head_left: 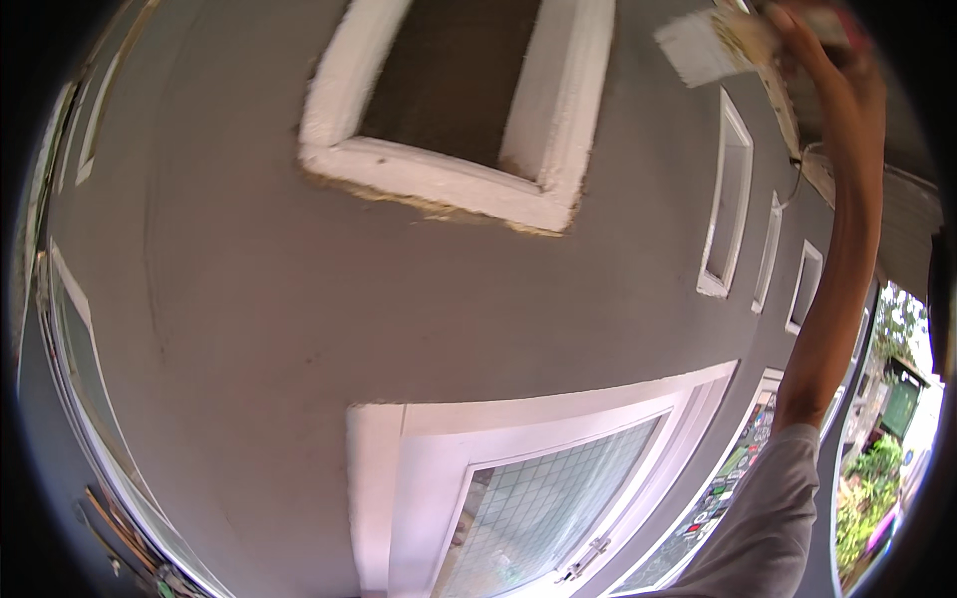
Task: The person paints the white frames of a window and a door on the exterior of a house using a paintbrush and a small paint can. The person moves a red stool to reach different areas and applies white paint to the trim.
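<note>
My right arm reaches up along the right side, and my right hand [819, 58] is high in the upper right corner, blurred. Its fingers are closed round what looks like a wide paintbrush [736, 42], with yellowish bristles toward the wall. A white patch [693, 48] lies at the bristle end; whether it is paint on the wall or on the brush is hard to tell. Something red shows by the hand, too blurred to name. The grey wall [449, 309] fills most of the view. My left hand is out of view.
A white-framed opening [439, 184] with a rough yellowish lower edge is at the top. Narrower white-framed openings [728, 199] run along the right. Below stands a white door frame [429, 419] with a gridded glass pane [548, 508]. A thin cable [797, 174] hangs near my forearm.
</note>
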Demonstrator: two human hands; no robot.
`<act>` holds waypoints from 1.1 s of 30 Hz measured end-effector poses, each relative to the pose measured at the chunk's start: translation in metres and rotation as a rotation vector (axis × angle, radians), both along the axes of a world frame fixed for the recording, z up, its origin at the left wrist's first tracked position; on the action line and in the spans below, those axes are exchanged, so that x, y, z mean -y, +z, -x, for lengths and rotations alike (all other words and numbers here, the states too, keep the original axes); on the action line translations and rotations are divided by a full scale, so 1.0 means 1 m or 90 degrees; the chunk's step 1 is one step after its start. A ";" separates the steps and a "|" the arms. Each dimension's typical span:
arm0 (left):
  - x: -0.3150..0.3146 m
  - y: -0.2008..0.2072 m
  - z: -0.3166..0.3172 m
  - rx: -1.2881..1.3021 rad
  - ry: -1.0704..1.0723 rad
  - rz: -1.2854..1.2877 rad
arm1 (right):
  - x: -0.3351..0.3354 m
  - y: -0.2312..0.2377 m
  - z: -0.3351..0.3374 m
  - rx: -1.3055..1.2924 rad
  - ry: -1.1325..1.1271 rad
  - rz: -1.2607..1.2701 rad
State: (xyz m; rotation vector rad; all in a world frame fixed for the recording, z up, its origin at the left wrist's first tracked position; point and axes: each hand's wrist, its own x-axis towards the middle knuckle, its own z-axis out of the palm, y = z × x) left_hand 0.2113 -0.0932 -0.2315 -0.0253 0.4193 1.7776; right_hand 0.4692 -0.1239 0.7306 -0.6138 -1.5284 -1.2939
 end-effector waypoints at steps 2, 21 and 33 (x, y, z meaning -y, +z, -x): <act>-0.012 0.002 0.012 -0.021 -0.018 -0.011 | 0.019 0.005 -0.054 -0.008 -0.084 -0.037; -0.064 0.002 0.096 -0.205 -0.082 -0.055 | -0.072 -0.033 -0.256 -0.195 -0.236 -0.044; -0.050 0.013 0.091 -0.211 -0.098 -0.039 | -0.089 -0.043 -0.255 -0.126 -0.306 -0.119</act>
